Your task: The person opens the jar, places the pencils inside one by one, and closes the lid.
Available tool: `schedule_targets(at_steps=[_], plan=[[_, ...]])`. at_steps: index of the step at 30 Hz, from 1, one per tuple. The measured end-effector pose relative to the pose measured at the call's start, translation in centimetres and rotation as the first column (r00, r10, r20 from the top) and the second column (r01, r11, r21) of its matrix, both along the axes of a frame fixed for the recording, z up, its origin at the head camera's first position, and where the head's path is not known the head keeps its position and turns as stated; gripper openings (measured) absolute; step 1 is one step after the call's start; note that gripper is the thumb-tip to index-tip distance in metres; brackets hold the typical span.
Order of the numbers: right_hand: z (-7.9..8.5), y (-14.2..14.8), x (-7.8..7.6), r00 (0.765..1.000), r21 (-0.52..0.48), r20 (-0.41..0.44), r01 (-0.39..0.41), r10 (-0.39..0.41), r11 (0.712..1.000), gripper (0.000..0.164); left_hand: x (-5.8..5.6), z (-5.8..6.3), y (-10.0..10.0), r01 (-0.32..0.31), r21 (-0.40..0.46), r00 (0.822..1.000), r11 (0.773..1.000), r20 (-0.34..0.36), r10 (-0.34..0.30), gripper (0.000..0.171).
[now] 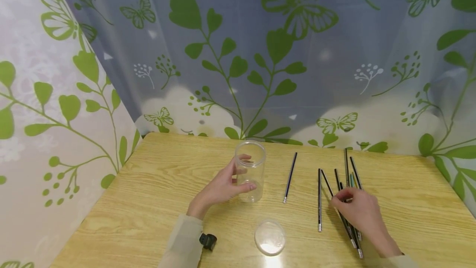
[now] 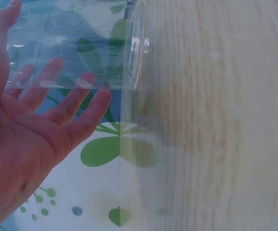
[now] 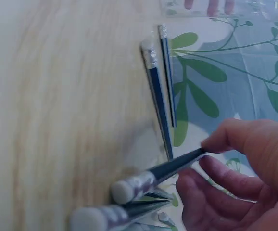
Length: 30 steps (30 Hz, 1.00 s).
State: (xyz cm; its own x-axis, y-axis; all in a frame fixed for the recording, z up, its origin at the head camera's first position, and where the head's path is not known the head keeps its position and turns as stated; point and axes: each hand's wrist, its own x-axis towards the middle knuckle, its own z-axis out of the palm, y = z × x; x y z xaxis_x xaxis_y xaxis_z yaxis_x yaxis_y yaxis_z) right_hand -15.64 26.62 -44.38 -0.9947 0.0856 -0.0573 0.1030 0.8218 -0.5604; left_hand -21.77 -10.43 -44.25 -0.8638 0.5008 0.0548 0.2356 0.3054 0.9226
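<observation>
My left hand (image 1: 221, 183) grips a clear plastic jar (image 1: 256, 179) that stands upright and has no lid on it. Thumb and fingers lie on opposite sides of the jar, as the left wrist view also shows. Over a loose bunch of dark pencils, my right hand (image 1: 360, 210) pinches one pencil (image 3: 175, 166) between thumb and index finger. This pencil's eraser end points toward me, close to the other pencils. A round clear lid (image 1: 270, 237) lies flat on the table in front of the jar.
One pencil (image 1: 290, 177) lies alone right of the jar, and another pencil (image 1: 319, 199) lies just left of the bunch. The wooden table (image 1: 148, 202) meets a patterned curtain (image 1: 238, 53) at the back. A black device (image 1: 208, 241) is on the left wrist.
</observation>
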Motion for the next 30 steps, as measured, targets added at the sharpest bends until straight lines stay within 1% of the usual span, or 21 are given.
schedule_targets(at_steps=[5, 8, 11, 15, 21, 30], plan=[[0.5, -0.1, 0.3, 0.997, -0.026, -0.072, 0.003, -0.005, 1.000, 0.019, 0.0, 0.0, 0.1, 0.001, 0.013, 1.000, 1.000, 0.002, -0.001, 0.072], [0.8, -0.2, 0.5, 0.992, -0.048, -0.127, -0.006, 0.000, 0.999, 0.021, 0.0, 0.0, 0.1, -0.001, 0.011, 1.000, 1.000, -0.002, 0.001, 0.071], [1.1, -0.3, 0.7, 0.986, -0.074, -0.165, -0.009, -0.003, 0.997, 0.029, 0.0, 0.0, 0.1, -0.005, 0.007, 1.000, 1.000, -0.001, 0.005, 0.072], [1.7, -0.5, 0.9, 0.982, -0.108, -0.186, -0.008, -0.012, 0.994, 0.036, 0.0, -0.1, 0.1, -0.005, 0.005, 1.000, 1.000, 0.000, 0.005, 0.071], [2.7, -0.7, 1.1, 0.964, -0.132, -0.267, -0.012, -0.024, 0.991, 0.032, 0.0, -0.2, 0.0, 0.005, 0.010, 1.000, 1.000, 0.001, -0.005, 0.071], [4.0, -0.8, 1.1, 0.955, -0.181, -0.297, -0.033, -0.023, 0.983, 0.033, 0.0, -0.2, 0.0, 0.008, 0.016, 1.000, 1.000, -0.003, -0.008, 0.070]])
